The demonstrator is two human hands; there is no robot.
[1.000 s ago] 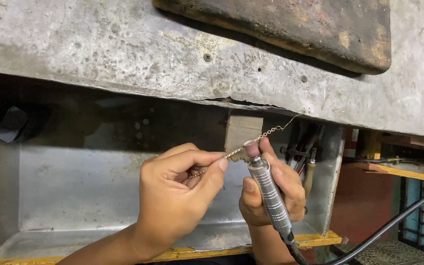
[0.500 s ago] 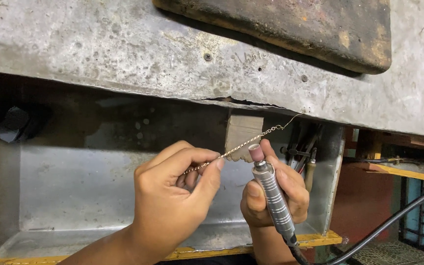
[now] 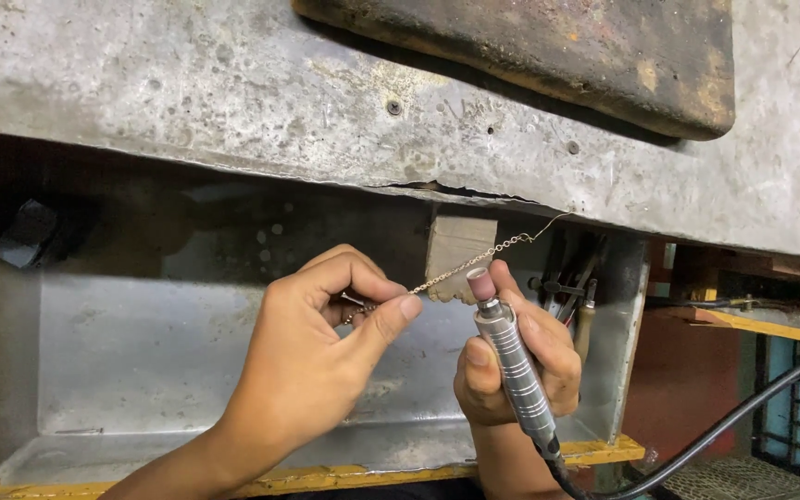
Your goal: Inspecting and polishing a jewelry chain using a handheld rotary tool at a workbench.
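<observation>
Your left hand (image 3: pixel 321 356) has slid a little way down the thin silver chain (image 3: pixel 460 268) since a moment ago, so more chain now shows between your two hands. Your left thumb and finger are shut tight on the low end of the chain. Your right hand (image 3: pixel 520 361) is wrapped around the ribbed silver pen-shaped grinding tool (image 3: pixel 511 366), and its black cord (image 3: pixel 724 435) runs off to the lower right. The chain is pulled straight. It runs up and to the right, from your left fingers past the small pink tip of the tool (image 3: pixel 481 283) to a bent wire end near the edge of the grey metal bench top (image 3: pixel 187 93). The pink tip sits right by the chain, about halfway along it, just in front of the small wooden block (image 3: pixel 456 250). I cannot tell if the tip touches the chain. Your right hand is nearer the middle of the chain, and your left hand is at its low end. Behind your hands is the grey metal tray (image 3: pixel 141 370) under the bench.
</observation>
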